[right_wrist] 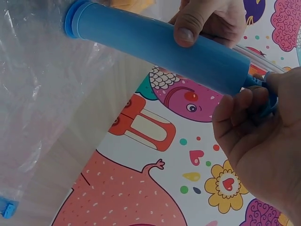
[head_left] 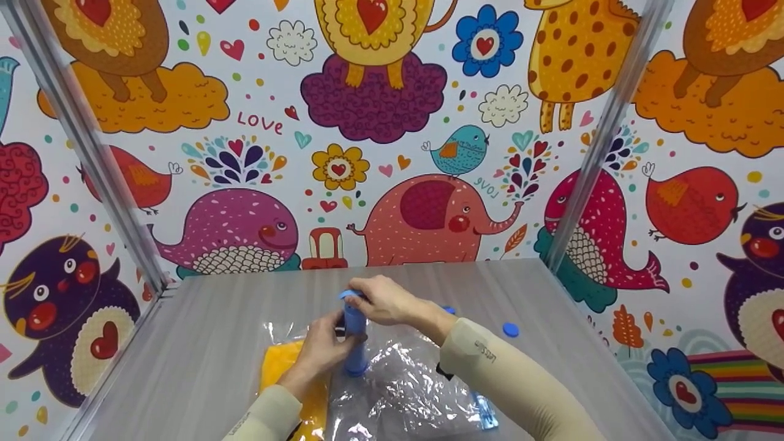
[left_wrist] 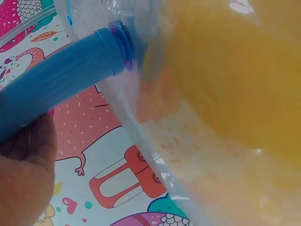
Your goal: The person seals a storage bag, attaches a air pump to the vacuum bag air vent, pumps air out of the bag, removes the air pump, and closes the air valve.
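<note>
A blue hand pump (head_left: 354, 334) stands upright on a clear plastic vacuum bag (head_left: 404, 392). My left hand (head_left: 324, 340) grips the pump's barrel around its middle. At the top, my right hand (head_left: 383, 300) holds the pump's handle (right_wrist: 267, 96), fingers curled round it. Only a short length of the plunger shows between handle and barrel in the right wrist view. The barrel's wide lower end (right_wrist: 75, 20) sits against the bag. Something yellow and folded (head_left: 285, 367) lies in or under clear plastic at the left, beside my left forearm.
A round blue cap (head_left: 511, 330) lies on the grey table (head_left: 208, 343) to the right. Another small blue piece (head_left: 449, 310) shows beyond my right wrist. A blue slider (right_wrist: 7, 208) sits on the bag's edge. Patterned walls and metal posts enclose the table.
</note>
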A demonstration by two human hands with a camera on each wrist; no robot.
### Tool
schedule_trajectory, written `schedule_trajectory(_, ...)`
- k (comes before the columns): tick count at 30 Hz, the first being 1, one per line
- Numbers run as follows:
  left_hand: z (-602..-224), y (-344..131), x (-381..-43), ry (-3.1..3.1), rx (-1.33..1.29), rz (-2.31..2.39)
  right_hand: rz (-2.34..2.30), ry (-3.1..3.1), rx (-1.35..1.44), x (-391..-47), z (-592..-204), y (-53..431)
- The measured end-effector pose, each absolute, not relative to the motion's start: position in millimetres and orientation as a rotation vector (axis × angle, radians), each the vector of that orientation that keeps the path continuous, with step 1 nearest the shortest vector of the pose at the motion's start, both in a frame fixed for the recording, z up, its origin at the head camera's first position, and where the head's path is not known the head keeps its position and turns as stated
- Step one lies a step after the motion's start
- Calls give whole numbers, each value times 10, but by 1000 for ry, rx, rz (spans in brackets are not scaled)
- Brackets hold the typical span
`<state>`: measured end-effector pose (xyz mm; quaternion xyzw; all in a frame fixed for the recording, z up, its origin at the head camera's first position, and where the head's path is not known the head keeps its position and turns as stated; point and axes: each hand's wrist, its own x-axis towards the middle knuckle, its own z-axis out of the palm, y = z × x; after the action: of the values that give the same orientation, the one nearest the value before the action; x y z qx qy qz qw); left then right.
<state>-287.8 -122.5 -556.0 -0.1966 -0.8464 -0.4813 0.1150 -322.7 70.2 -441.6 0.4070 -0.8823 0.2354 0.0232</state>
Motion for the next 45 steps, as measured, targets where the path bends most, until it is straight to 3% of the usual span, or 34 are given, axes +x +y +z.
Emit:
schedule_trajectory(12, -5487, -1225, -2880, -2547, -576, -1348, 837, -2744, 1208, -3220, -4341, 711)
schedule_trajectory(45, -5447, -1210, -2849, -2658, -488, -1372, 1036, -2556, 1064, -3172, -3150, 694)
